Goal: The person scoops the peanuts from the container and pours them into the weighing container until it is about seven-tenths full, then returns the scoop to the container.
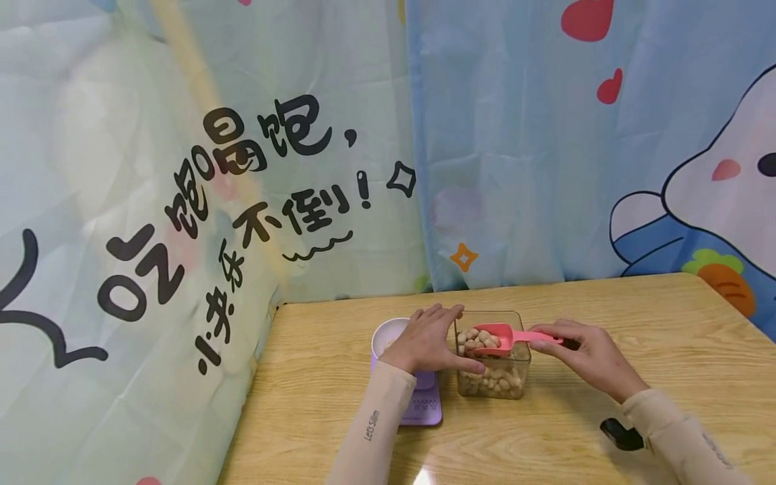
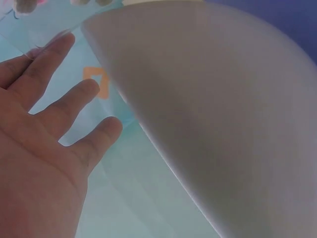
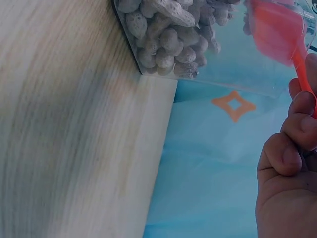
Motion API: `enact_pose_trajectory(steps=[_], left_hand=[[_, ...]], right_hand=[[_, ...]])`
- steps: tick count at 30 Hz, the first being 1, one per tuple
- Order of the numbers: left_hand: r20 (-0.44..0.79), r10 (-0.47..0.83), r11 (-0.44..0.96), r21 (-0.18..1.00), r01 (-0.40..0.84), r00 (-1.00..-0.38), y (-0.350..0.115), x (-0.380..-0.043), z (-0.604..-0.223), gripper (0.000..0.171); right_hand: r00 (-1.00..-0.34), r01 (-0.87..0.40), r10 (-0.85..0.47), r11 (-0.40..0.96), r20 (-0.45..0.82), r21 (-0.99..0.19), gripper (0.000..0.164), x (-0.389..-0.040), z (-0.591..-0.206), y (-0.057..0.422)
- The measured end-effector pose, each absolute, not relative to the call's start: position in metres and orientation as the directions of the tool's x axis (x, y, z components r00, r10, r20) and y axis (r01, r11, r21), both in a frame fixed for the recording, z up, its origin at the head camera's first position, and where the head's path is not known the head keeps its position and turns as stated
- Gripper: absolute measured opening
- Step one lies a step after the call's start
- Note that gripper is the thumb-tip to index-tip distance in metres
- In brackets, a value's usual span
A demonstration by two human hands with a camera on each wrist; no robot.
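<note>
Peanuts in their shells [image 3: 173, 42] fill the lower part of a clear rectangular container [image 1: 494, 397]. My right hand [image 1: 597, 357] pinches the handle of a pink scoop [image 1: 527, 336], whose bowl, loaded with peanuts, is at the container's mouth. At the container's left side, my left hand [image 1: 424, 343] holds it, thumb along the front wall and fingers at the back left corner. In the left wrist view, these fingers [image 2: 81, 106] are spread and one touches the clear wall. Partly behind the left hand, a white bowl [image 1: 388, 328] stands on a purple kitchen scale [image 1: 424, 414].
The wooden table [image 1: 315, 384] ends at a printed curtain [image 1: 497, 168] along the back and left. A small black object [image 1: 621, 434] shows beside the right wrist.
</note>
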State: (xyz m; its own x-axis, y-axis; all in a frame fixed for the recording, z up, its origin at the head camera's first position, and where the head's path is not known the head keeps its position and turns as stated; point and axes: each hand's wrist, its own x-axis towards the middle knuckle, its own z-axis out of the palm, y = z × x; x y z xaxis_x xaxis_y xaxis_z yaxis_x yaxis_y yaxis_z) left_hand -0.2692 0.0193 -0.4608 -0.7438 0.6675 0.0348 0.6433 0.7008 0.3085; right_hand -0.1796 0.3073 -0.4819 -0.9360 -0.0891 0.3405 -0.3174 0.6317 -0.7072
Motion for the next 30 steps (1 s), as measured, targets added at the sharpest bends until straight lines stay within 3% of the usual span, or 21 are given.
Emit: enact_pose_trajectory(steps=[17,30], left_hand=[[0.065,0.646,0.716,0.295,0.633,-0.761,0.004,-0.265,-0.46,0.115],[0.115,0.51,0.78,0.356,0.515,-0.852,-0.063,-0.272,-0.447,0.114]], right_hand=[[-0.943,-0.286,-0.053,0.633,0.328,-0.72,0.033,-0.178,-0.491,0.304],[-0.934,-0.311,-0.059,0.621,0.353,-0.719,0.032,-0.179,-0.493,0.307]])
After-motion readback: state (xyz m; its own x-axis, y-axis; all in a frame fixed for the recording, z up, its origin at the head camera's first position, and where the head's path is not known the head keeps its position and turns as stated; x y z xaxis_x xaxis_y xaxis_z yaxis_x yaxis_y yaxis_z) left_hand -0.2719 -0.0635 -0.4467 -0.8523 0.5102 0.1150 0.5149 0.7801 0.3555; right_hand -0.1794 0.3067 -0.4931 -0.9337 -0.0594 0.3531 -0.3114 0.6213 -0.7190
